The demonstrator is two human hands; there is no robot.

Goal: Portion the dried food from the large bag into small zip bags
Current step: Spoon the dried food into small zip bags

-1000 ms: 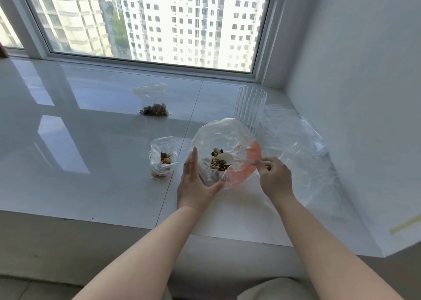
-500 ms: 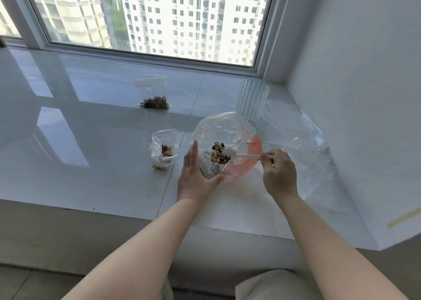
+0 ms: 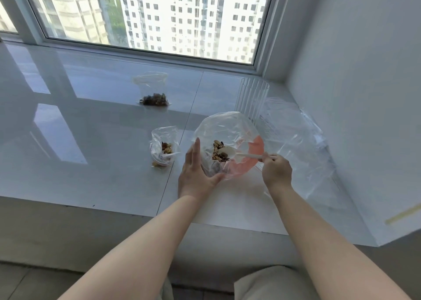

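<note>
Scooping mixed nuts (image 3: 219, 152) from clear, red-rimmed large bag (image 3: 224, 131).
Left hand (image 3: 196, 174) flat, steadying; right hand (image 3: 276, 170) pinching white spoon (image 3: 237, 153), bowl deeper than before.

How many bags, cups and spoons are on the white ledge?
Bags with dried food: 3, namely the large bag, the near small bag and the far small bag.
Clear ribbed cup: 1.
White spoon: 1.
Pile of empty clear bags: 1, too crumpled to count.
Total: 6.
</note>
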